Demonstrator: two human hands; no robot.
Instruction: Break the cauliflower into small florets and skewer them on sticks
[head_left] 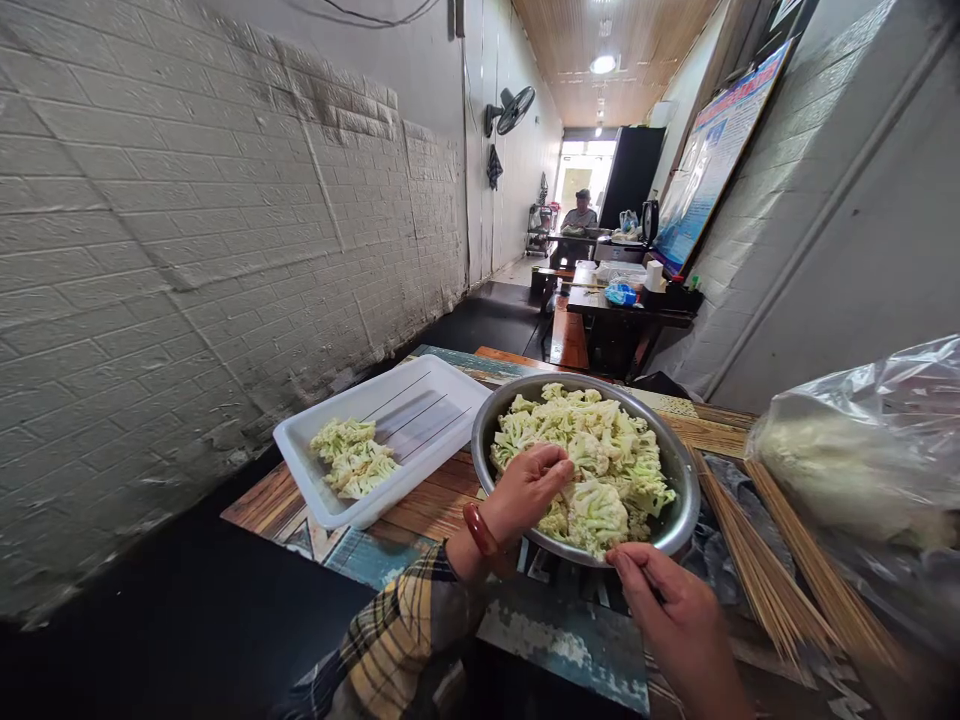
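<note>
A steel bowl (679,470) heaped with cauliflower florets (600,450) stands on the wooden table in front of me. My left hand (529,490), with a red bangle on the wrist, reaches into the bowl, its fingers curled on a floret near the rim. My right hand (675,605) hovers just below the bowl's near rim with fingers pinched together, seemingly on a thin bamboo skewer. Left of the bowl, a white plastic tray (442,395) carries a few skewered cauliflower pieces (352,455).
Bundles of bamboo skewers (757,560) lie right of the bowl. A clear plastic bag (870,460) with pale contents sits at the far right. A brick wall runs along the left. Another person sits at a far table (581,215) down the corridor.
</note>
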